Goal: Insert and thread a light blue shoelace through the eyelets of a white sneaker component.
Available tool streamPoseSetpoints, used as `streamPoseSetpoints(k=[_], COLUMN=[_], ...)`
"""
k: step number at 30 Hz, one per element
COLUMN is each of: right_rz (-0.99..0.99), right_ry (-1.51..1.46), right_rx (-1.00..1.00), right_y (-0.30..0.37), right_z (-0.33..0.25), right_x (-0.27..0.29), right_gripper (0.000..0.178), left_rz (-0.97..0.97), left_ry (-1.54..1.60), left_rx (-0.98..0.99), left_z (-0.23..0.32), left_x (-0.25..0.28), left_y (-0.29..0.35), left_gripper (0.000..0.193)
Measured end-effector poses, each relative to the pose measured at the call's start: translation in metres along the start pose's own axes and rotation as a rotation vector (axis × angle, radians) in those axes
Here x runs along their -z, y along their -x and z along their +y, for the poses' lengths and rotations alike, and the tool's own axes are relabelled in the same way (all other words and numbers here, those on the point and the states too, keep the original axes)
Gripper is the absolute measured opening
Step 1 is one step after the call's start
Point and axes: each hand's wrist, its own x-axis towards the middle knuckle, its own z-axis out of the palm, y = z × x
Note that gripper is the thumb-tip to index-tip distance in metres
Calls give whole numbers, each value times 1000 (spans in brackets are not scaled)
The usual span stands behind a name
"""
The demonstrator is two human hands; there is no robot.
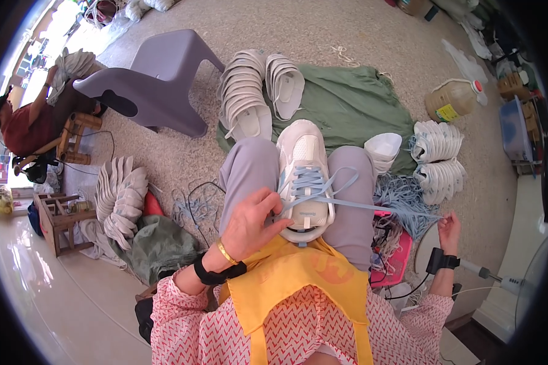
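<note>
A white and beige sneaker (300,149) rests between my knees, toe pointing away from me, with a light blue shoelace (309,179) threaded through its eyelets. My left hand (249,224) is at the shoe's left side by the collar, fingers curled over one strand of the lace; its fingertips partly hide the grip. Out to the right, my right hand (449,233) pinches the far end of another strand, drawn taut across my right knee. A loop of lace stands loose above the right side of the shoe.
Stacked shoe uppers (245,91) lie on a green cloth (347,100) ahead; more uppers (438,149) sit right, beside blue laces (408,198) and a pink basket (399,261). A grey plastic chair (158,73) stands ahead left. Another person (33,125) sits far left. A jug (450,100) stands right.
</note>
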Motion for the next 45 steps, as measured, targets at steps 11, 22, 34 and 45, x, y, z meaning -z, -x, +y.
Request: streamPoseSetpoints(k=[11,22,34,45], right_rz=[-835,-1176,-1060,-968], right_ry=[1093,1260,912,1272], right_rx=[749,382,34,293], right_y=[148,154,149,158], right_z=[73,74,91,89], right_x=[-353,-378,-363,-362], right_gripper=[29,22,18,15], left_rz=[-51,-241,-335,-332], left_ry=[140,496,556,422], left_rx=[30,253,587,608], left_z=[-3,-9,-52,-54], left_x=[2,31,162,128], left_y=[4,19,93,78], left_gripper=[18,14,17,15])
